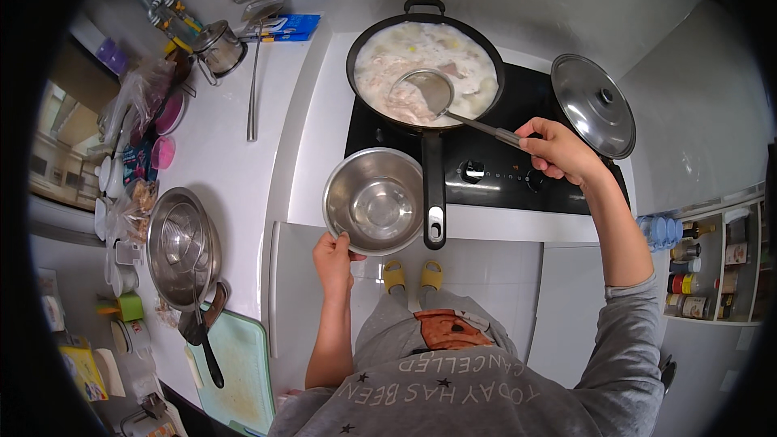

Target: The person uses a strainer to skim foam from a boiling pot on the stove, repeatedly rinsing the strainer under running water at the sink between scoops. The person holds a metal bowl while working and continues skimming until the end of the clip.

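Note:
My right hand (558, 152) grips the handle of a fine-mesh skimmer (434, 88), whose round head lies in a black wok (351, 70) at the cooktop's back left. Pale, foamy liquid with pieces of meat (410, 103) fills the wok; some meat shows at the skimmer's head, and whether it rests in the mesh I cannot tell. My left hand (335, 261) pinches the near rim of a stainless-steel bowl (379, 203). That bowl shows only bare metal inside and sits left of the wok's long black handle (433, 182).
A metal lid (595, 103) stands tilted at the right of the black cooktop (510, 182). On the left counter are a long-handled ladle (254, 97), a lidded steel pot (218, 51), a bowl with a strainer (182, 249), a cleaver (209, 328) and a green cutting board (234, 370).

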{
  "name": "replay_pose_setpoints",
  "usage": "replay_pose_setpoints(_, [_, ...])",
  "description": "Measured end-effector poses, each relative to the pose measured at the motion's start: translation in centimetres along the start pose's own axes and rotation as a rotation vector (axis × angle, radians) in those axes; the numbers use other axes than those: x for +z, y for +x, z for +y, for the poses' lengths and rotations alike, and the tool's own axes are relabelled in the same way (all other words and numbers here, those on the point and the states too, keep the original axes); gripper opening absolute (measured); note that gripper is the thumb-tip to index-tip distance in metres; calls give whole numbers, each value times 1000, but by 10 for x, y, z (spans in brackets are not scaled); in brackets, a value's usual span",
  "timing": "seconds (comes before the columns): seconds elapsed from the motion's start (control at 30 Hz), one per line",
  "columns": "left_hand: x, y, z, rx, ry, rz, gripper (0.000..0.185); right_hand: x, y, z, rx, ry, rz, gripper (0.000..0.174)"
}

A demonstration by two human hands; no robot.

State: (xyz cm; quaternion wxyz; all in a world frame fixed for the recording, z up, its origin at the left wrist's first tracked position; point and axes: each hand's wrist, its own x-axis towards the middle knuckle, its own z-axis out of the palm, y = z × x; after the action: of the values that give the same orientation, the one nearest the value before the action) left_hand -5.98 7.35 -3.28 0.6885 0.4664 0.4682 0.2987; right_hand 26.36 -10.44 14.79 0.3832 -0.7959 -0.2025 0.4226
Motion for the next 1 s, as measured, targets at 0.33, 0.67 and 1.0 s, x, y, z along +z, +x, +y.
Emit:
replay_pose_setpoints(0.33, [-2, -8, 1, 13, 3, 17, 16, 17, 3, -17, 17, 88, -96, 14])
replay_pose_setpoints(0.67, [-5, -12, 1, 12, -25, 38, 16, -11, 20, -24, -49, 274, -63, 12])
replay_pose_setpoints(1.0, [-6, -10, -1, -1, -24, 27, 15, -50, -2, -37, 36, -14, 82, 12])
